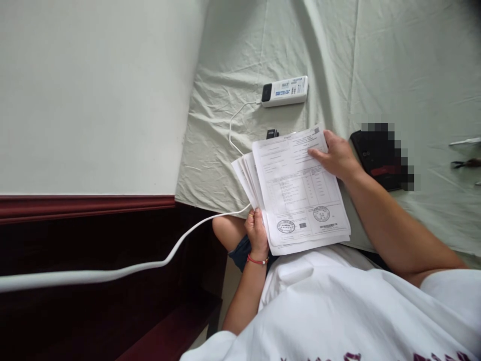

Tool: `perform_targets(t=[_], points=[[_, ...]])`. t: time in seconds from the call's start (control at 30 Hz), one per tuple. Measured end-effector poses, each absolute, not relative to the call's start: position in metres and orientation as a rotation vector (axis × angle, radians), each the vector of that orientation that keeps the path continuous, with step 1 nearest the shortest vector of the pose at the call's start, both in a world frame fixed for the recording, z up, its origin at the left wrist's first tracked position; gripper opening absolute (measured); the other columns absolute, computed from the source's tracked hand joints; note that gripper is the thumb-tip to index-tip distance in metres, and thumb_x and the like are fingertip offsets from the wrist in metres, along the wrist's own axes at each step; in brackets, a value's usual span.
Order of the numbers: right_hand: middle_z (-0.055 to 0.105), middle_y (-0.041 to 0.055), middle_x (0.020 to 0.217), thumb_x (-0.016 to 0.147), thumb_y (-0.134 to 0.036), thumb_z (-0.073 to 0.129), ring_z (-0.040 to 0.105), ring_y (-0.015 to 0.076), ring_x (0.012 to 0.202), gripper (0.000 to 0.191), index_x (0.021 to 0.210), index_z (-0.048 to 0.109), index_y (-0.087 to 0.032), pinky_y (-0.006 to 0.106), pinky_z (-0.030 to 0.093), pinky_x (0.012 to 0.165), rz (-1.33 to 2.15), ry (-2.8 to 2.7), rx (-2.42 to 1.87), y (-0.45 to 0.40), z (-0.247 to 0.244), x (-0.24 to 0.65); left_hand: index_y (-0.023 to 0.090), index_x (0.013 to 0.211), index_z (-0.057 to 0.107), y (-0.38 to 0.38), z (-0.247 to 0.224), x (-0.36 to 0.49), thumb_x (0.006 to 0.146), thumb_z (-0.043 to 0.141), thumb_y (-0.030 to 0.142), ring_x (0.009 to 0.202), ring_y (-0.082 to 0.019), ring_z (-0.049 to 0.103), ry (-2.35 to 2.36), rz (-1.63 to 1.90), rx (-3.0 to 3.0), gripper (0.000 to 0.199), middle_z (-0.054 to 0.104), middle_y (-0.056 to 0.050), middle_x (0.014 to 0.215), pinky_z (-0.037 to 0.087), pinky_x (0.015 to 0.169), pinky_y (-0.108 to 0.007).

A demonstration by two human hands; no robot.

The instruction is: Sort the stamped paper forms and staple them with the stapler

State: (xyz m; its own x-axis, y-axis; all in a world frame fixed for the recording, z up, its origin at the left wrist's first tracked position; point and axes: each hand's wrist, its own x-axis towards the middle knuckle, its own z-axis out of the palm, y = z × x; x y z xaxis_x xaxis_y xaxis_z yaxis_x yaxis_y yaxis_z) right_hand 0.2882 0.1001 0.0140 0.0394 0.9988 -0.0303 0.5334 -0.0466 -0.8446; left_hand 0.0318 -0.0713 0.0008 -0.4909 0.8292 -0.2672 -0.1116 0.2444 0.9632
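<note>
A stack of printed white papers point(300, 195) is held over my lap at the table's edge. The top sheet shows a table of text and two round stamps; more sheets fan out at its left. My left hand point(256, 230) grips the lower left edge of the papers, thumb on top, with a red string bracelet at the wrist. At the upper right edge, my right hand point(334, 153) pinches the sheets, its thumb on the top page and its other fingers mostly hidden behind.
On the green cloth point(225, 110) lie a white power bank point(284, 92) with a cable, a small black object point(272, 134) and a dark, partly blurred item point(378, 158). Metal objects point(466, 163) are at the far right. A white cable point(150, 264) crosses the lower left.
</note>
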Motion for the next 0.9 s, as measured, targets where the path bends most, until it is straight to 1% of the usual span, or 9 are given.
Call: perform_targets(t=[0.1, 0.27, 0.4, 0.47, 0.63, 0.73, 0.8, 0.83, 0.9], points=[[0.075, 0.0073, 0.090, 0.084, -0.034, 0.073, 0.070, 0.0315, 0.090, 0.014, 0.094, 0.071, -0.024, 0.049, 0.057, 0.085, 0.949, -1.524, -1.630, 0.098, 0.021, 0.290, 0.018, 0.094, 0.074, -0.070, 0.001, 0.031, 0.087, 0.074, 0.059, 0.091, -0.021, 0.072, 1.668, 1.370, 0.692, 0.041, 0.077, -0.004, 0.088, 0.055, 0.084, -0.030], [0.073, 0.0076, 0.088, 0.086, -0.033, 0.068, 0.069, 0.0310, 0.086, 0.008, 0.087, 0.069, -0.025, 0.046, 0.055, 0.080, 0.804, -1.597, -1.716, 0.093, 0.027, 0.282, 0.018, 0.091, 0.073, -0.070, -0.001, 0.031, 0.088, 0.073, 0.059, 0.085, -0.019, 0.072, 1.663, 1.360, 0.679, 0.042, 0.077, -0.004, 0.089, 0.055, 0.082, -0.029], [0.073, 0.0095, 0.097, 0.095, -0.033, 0.054, 0.068, 0.0288, 0.090, 0.019, 0.094, 0.071, -0.025, 0.043, 0.053, 0.082, 0.570, -1.645, -1.697, 0.085, 0.033, 0.270, 0.018, 0.090, 0.072, -0.071, -0.002, 0.030, 0.088, 0.072, 0.060, 0.082, -0.019, 0.071, 1.690, 1.343, 0.676, 0.043, 0.077, -0.004, 0.088, 0.055, 0.079, -0.029], [0.073, 0.0086, 0.100, 0.098, -0.035, 0.049, 0.068, 0.0268, 0.092, 0.024, 0.099, 0.071, -0.025, 0.041, 0.053, 0.083, 0.531, -1.636, -1.657, 0.081, 0.037, 0.266, 0.018, 0.090, 0.072, -0.071, -0.001, 0.030, 0.089, 0.072, 0.060, 0.081, -0.018, 0.071, 1.693, 1.334, 0.686, 0.043, 0.077, -0.004, 0.088, 0.054, 0.078, -0.029], [0.070, 0.0063, 0.095, 0.100, -0.046, 0.053, 0.066, 0.0255, 0.095, 0.026, 0.094, 0.071, -0.028, 0.042, 0.053, 0.090, 0.564, -1.513, -1.459, 0.080, 0.038, 0.267, 0.018, 0.091, 0.072, -0.071, 0.001, 0.031, 0.090, 0.071, 0.059, 0.081, -0.018, 0.071, 1.676, 1.349, 0.692, 0.041, 0.077, -0.004, 0.088, 0.055, 0.079, -0.029], [0.068, 0.0040, 0.090, 0.096, -0.060, 0.059, 0.065, 0.0238, 0.089, 0.035, 0.092, 0.068, -0.027, 0.040, 0.055, 0.082, 0.744, -1.401, -1.278, 0.083, 0.031, 0.270, 0.018, 0.092, 0.072, -0.070, 0.002, 0.033, 0.090, 0.072, 0.058, 0.083, -0.019, 0.072, 1.659, 1.371, 0.676, 0.041, 0.079, -0.005, 0.091, 0.055, 0.080, -0.030], [0.068, 0.0022, 0.085, 0.094, -0.066, 0.061, 0.065, 0.0216, 0.081, 0.040, 0.098, 0.067, -0.027, 0.037, 0.054, 0.073, 0.955, -1.359, -1.196, 0.085, 0.027, 0.271, 0.017, 0.092, 0.073, -0.070, 0.003, 0.033, 0.089, 0.073, 0.058, 0.084, -0.019, 0.072, 1.659, 1.377, 0.668, 0.041, 0.079, -0.005, 0.091, 0.056, 0.081, -0.030], [0.069, 0.0021, 0.086, 0.094, -0.067, 0.062, 0.066, 0.0216, 0.082, 0.041, 0.104, 0.067, -0.027, 0.036, 0.054, 0.073, 1.035, -1.361, -1.175, 0.086, 0.027, 0.272, 0.017, 0.092, 0.073, -0.069, 0.002, 0.033, 0.088, 0.074, 0.058, 0.084, -0.019, 0.072, 1.659, 1.378, 0.664, 0.041, 0.079, -0.005, 0.091, 0.056, 0.081, -0.030], [0.073, 0.0039, 0.096, 0.092, -0.065, 0.065, 0.069, 0.0246, 0.090, 0.044, 0.113, 0.068, -0.026, 0.039, 0.056, 0.079, 1.104, -1.416, -1.167, 0.087, 0.028, 0.276, 0.018, 0.093, 0.073, -0.069, 0.002, 0.033, 0.088, 0.074, 0.058, 0.085, -0.020, 0.072, 1.657, 1.374, 0.659, 0.041, 0.078, -0.004, 0.090, 0.055, 0.081, -0.030]])
